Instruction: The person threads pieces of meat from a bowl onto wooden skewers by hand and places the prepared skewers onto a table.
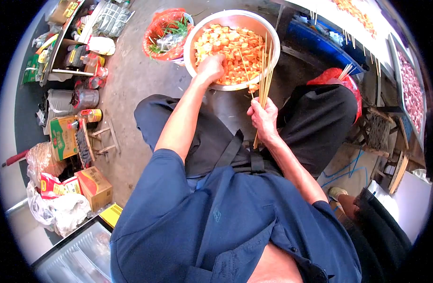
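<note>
A large metal basin full of orange, sauce-coated chunks of food stands in front of my knees. My left hand is closed at the left side of the chunks; whatever its fingers hold is hidden. Just outside the near rim, my right hand grips a bundle of thin bamboo skewers, their upper ends reaching over the basin. One skewer leans apart from the bundle toward the left. A small orange chunk shows by its lower part; whether it is threaded on I cannot tell.
Left of the basin is a red-bagged bucket with green stalks. More skewers stand in a red bag by my right knee. Trays of food line the right. Shelves and boxes stand left. Another person's leg is at lower right.
</note>
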`<state>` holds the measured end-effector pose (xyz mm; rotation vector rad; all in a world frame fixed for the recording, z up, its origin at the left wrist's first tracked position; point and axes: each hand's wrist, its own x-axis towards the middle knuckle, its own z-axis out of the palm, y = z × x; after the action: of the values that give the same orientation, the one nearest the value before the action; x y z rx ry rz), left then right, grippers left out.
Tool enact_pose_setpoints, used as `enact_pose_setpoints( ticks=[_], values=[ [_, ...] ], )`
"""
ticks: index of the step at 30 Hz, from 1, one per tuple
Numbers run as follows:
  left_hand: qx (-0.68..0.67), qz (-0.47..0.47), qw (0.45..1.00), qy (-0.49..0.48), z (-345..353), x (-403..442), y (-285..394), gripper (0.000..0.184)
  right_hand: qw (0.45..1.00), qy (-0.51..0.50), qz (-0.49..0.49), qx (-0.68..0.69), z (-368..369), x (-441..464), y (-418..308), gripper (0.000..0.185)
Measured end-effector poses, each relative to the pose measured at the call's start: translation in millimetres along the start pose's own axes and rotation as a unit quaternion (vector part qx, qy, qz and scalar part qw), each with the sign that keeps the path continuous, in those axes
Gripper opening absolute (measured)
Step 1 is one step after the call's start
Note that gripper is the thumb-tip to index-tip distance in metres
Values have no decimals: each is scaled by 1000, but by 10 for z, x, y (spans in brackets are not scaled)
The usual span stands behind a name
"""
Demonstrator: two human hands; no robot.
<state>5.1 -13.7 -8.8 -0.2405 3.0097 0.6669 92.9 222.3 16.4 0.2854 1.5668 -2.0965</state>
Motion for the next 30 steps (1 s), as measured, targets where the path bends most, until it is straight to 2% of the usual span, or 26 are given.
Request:
enact_pose_setpoints(
  ticks=[1,5,7,8,10,11,12,14,17,21,24,26,27,29,30],
  values=[
    [23,26,999,39,47,-2,-27,17,1000,-5,-1,2,2,-7,-2,9],
    [7,18,999,29,43,7,-41,17,1000,-12,-10,-5,9,-20,14,9],
    [-230,-91,968,-31,20,47,-93,23,1000,-9,-5,2,-2,-26,0,9],
    [-229,-91,969,-32,-33,30,-47,23,1000,-9,2,9,-2,-25,-3,9],
    [-484,-164,858,-45,-195,-22,80,25,1000,-7,-1,5,6,-19,6,9],
    [-523,-186,831,-43,-196,-7,72,24,1000,-4,-4,0,9,-15,10,9],
    [-523,-186,831,-42,-188,0,69,24,1000,-5,-5,-1,9,-11,18,9],
    [-604,-174,777,-25,-172,4,71,24,1000,-19,-22,-5,13,-14,36,9],
    [-630,-176,756,-16,-181,6,78,25,1000,-28,-4,2,19,-40,20,8],
    [-631,-159,759,-13,-230,0,109,23,999,-21,-4,-25,39,-53,3,8],
    [-655,-152,740,27,-212,7,123,22,999,-26,0,-25,48,-59,10,8],
    [-692,-153,705,15,-190,20,95,26,999,-28,-1,-27,62,-68,1,8],
    [-693,-153,704,16,-166,33,82,26,999,-29,-1,-28,63,-69,3,8],
    [-759,-137,637,12,-156,40,108,29,998,-31,3,-46,61,-70,10,8],
    [-759,-138,637,12,-174,29,139,29,998,-31,3,-46,59,-66,17,8]
  ],
)
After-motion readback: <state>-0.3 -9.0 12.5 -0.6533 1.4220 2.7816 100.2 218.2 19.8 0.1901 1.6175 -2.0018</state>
